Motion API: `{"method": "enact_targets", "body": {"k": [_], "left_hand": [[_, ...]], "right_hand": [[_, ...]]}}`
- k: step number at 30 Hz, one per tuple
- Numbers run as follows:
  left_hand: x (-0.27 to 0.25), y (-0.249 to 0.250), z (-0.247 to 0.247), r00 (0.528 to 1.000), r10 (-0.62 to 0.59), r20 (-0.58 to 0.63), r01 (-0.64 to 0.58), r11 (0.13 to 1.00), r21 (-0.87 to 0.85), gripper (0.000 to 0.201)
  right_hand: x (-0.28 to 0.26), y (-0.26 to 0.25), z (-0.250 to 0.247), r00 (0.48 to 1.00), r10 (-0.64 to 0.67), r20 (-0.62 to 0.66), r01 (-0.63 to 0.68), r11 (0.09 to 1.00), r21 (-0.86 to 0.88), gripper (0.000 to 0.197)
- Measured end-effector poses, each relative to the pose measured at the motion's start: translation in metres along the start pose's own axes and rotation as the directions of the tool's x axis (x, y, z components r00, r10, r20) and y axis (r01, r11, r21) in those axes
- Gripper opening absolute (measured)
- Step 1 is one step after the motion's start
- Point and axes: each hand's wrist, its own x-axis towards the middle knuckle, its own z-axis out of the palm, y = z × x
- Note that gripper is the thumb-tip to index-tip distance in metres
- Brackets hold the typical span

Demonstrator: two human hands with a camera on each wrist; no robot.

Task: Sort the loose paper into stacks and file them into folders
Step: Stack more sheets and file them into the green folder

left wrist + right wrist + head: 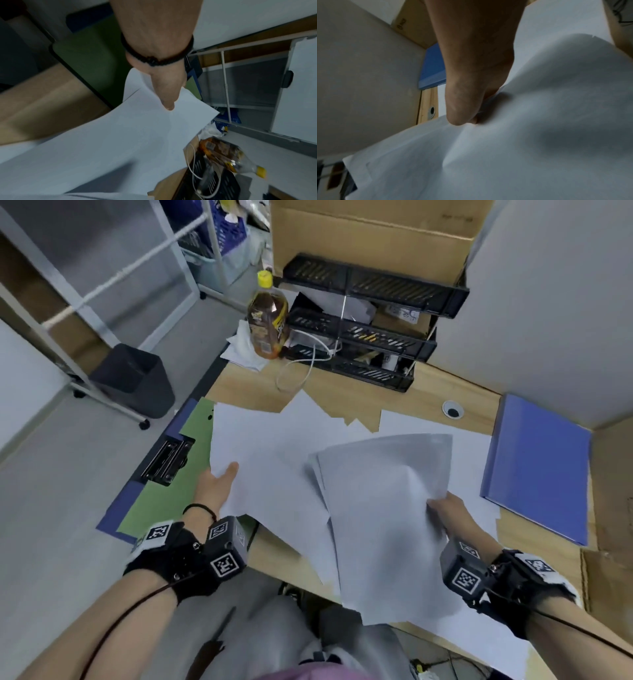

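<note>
Head view alone shows both hands (215,487) (445,513), fingers clamped on separate paper sheets (260,453) (387,508).

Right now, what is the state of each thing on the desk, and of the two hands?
left hand: pinches the edge of a sheet lying on the desk
right hand: grips a lifted, bent sheaf
open folder: lies open, green inside, clip showing
blue folder: closed, flat
bottle: upright, capped
tray rack: upright, holds items
</note>
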Motion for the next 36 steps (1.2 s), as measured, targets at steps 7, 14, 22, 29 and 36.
{"method": "enact_targets", "body": {"k": [7,14,22,29,36], "left_hand": [[-0.003,-0.038,-0.021,0.982,-0.115,0.151,0.092,0.984,0.154,0.076],[-0.01,-0.026,-0.03,0.898,0.04,0.439,-0.214,0.91,0.354,0.024],[-0.013,0.034,0.01,0.777,0.153,0.611,-0.398,0.871,0.289,0.011],[-0.026,0.063,0.068,0.613,0.243,0.752,-0.575,0.789,0.214,0.026],[-0.04,0.095,0.108,0.383,0.093,0.919,-0.659,0.725,0.202,0.024]], "right_hand": [[-0.004,-0.024,0.038,0.97,-0.01,0.242,0.055,0.982,-0.182,0.025],[-0.007,-0.048,0.076,0.917,-0.05,0.396,0.191,0.926,-0.325,0.031],[-0.001,-0.063,0.076,0.905,-0.184,0.383,0.325,0.881,-0.345,0.016],[0.004,-0.045,0.036,0.915,-0.205,0.348,0.316,0.9,-0.3,0.02],[0.008,-0.015,0.004,0.949,-0.14,0.282,0.173,0.98,-0.098,0.03]]}}
